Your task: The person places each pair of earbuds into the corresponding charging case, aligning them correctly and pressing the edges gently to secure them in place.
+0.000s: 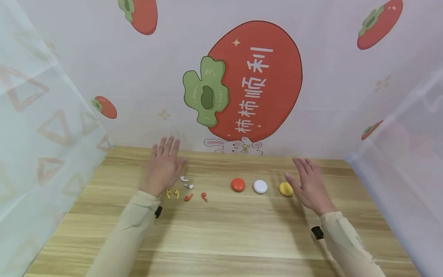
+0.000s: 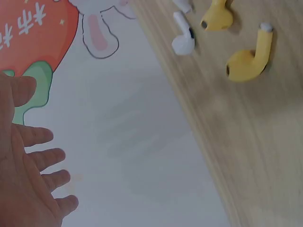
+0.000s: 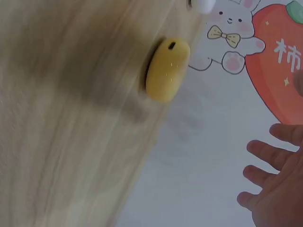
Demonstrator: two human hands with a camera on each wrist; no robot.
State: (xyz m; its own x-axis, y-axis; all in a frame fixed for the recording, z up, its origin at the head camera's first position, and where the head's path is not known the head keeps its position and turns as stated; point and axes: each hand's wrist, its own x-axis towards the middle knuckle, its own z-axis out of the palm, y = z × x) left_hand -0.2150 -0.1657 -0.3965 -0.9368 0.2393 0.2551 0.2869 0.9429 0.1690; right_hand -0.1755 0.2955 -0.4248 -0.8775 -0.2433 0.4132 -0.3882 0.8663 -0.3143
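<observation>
The left hand [image 1: 162, 169], grip spread, is near white, yellow and red earbuds [image 1: 190, 186] on the table [image 1: 221, 238]. Nearest the right hand [image 1: 311, 188], likewise spread, lies the yellow case [image 1: 285, 189], then the white case [image 1: 260, 186] and red case [image 1: 238, 184].

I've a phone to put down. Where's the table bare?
The near tabletop between the sleeves is bare, as is the gap between red earbuds and red case. It's crowded beside the left hand, where white earbuds and yellow earbuds cluster.
</observation>
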